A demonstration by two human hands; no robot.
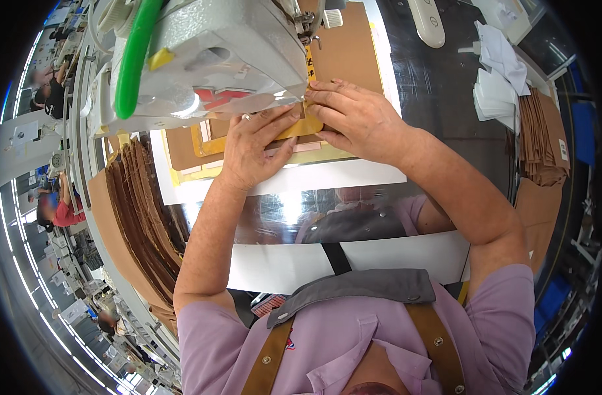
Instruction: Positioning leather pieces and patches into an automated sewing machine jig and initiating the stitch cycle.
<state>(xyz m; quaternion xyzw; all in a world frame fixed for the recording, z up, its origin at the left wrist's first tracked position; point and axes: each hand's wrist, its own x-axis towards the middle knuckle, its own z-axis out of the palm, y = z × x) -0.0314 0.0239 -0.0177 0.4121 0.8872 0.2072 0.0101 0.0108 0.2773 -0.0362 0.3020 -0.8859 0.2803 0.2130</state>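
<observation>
My left hand point(256, 146) lies on a yellow template frame point(209, 146) with its fingers stretched out, holding nothing. Across from it, my right hand point(361, 122) is spread on the same frame near its corner, fingers apart. Beneath the frame is a brown fabric panel point(347, 56) on a white sheet point(294, 176) edged with yellow strips. Over my fingertips looms the head of a white sewing machine point(248, 59), and its needle area partly shows just beyond my right fingers. The machine hides part of the frame.
A stack of brown fabric pieces point(133, 197) stands at the left, with another brown stack point(541, 135) at the right. White cloths point(498, 72) lie at the far right. A green bar point(135, 62) juts from the machine. The metal tabletop point(446, 92) is shiny. People work at distant left.
</observation>
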